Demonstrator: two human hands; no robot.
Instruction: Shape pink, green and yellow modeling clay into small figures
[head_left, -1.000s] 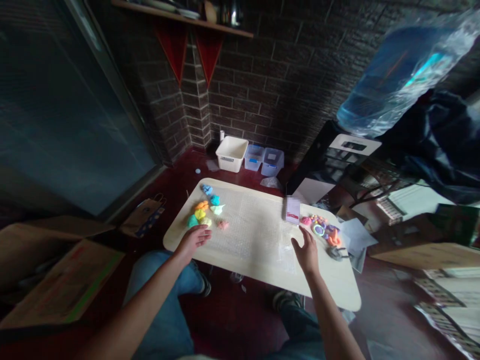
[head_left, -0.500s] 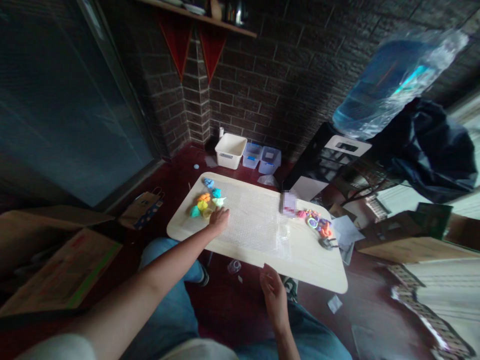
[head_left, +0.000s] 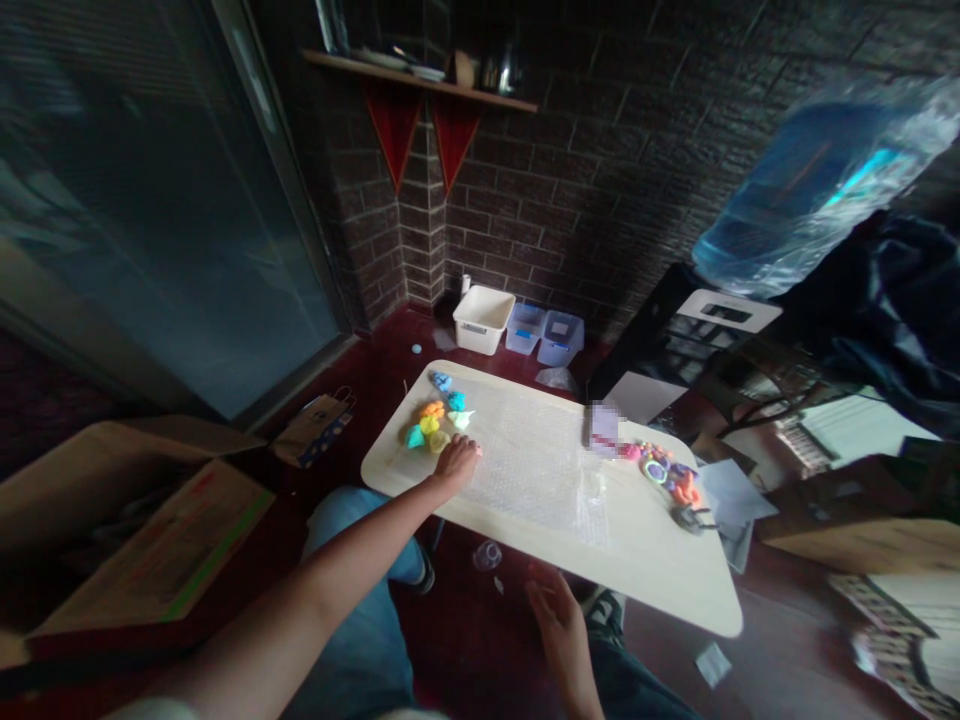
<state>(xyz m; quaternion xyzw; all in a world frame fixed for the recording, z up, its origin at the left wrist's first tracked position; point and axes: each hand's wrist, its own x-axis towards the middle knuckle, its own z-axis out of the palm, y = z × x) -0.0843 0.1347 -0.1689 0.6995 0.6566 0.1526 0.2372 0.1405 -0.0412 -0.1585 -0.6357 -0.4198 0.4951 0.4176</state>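
Note:
My left hand [head_left: 457, 466] rests palm down on the left part of a sheet of bubble wrap [head_left: 529, 460], fingers slightly bent and a little apart. No held object shows in it. Just beyond it lie soft-looking coloured lumps: pale yellow [head_left: 439, 441], green [head_left: 415, 436], yellow [head_left: 429, 424], orange [head_left: 433, 409], whitish [head_left: 460, 419], teal [head_left: 456, 401] and blue [head_left: 441, 381]. My right hand [head_left: 556, 612] hangs below the table's near edge, thumb and fingers apart, holding nothing visible.
The pale table [head_left: 637, 555] carries a lilac box [head_left: 604, 430], a pink lump [head_left: 630, 452], an orange lump [head_left: 686, 490] and a grey lump [head_left: 690, 517] on its right. Behind stand a white bin [head_left: 480, 335] and two clear bins. A water dispenser [head_left: 727, 312] and cardboard box [head_left: 157, 550] flank it.
The view has shifted, so the scene sits further right and lower. My left hand has drawn slightly towards me from the pale yellow lump. My right hand's fingers have spread a little.

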